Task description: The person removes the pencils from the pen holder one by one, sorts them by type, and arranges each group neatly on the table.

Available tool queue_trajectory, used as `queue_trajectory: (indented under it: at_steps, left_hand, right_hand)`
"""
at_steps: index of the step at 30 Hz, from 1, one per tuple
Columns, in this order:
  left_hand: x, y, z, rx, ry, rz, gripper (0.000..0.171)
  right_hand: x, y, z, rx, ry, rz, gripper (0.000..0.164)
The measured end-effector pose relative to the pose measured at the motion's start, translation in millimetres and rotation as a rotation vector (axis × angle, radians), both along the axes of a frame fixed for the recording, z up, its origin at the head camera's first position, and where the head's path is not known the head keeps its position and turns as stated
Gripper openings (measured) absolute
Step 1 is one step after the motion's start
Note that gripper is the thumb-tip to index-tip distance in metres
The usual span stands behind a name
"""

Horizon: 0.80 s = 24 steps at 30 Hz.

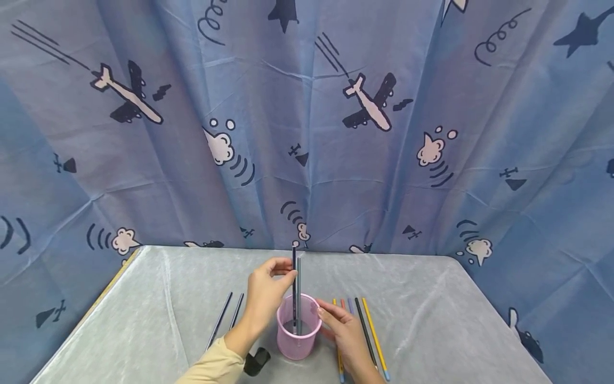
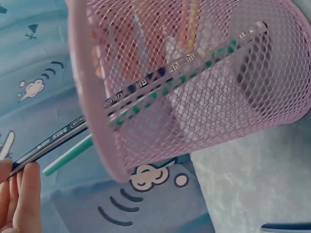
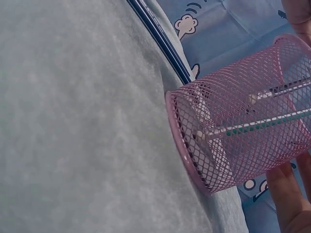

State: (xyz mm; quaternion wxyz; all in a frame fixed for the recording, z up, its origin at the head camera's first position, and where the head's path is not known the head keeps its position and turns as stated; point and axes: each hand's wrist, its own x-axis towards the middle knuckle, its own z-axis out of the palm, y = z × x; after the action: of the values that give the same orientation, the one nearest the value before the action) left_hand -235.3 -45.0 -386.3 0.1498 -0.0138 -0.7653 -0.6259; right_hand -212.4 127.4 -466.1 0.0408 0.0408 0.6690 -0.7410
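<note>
In the head view my left hand (image 1: 266, 290) pinches a dark pencil (image 1: 294, 261) near its upper end. The pencil stands almost upright, its lower part inside a pink mesh pen holder (image 1: 296, 346). Beside it in the holder leans a green pencil (image 2: 73, 154), which no fingers hold. White lettering shows on the dark pencil's barrel in the left wrist view, and its lower end is still above the holder's base in the right wrist view. My right hand (image 1: 346, 330) grips the holder's right side near the rim, thumb in front; some of its fingers are hidden behind the mesh.
Two dark pencils (image 1: 219, 320) lie left of the holder on the grey cloth-covered table (image 1: 422, 314). Several pencils, including a yellow one (image 1: 375, 336) and a black one (image 1: 365, 330), lie right of it, partly under my right hand. A blue patterned curtain (image 1: 307, 133) hangs behind.
</note>
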Motion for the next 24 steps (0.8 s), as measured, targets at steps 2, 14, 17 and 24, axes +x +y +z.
queue_trajectory:
  at_steps: [2,14,17,24]
  left_hand:
    - [0.5,-3,1.3,0.007,-0.009,0.004,0.018]
    - [1.8,-20,24.7,0.021,0.054,0.032,0.018]
    - [1.9,-26,28.7,0.017,0.049,0.047,0.018]
    - [1.2,-40,38.5,0.108,0.083,0.056,0.021]
  right_hand:
    - [0.2,0,-1.0,-0.006,-0.001,0.006,0.045]
    - [-0.5,2,-0.5,-0.035,0.010,0.010,0.044]
    - [0.0,2,-1.0,-0.027,0.004,0.012,0.045]
    - [-0.6,1,-1.4,-0.055,-0.003,0.020,0.043]
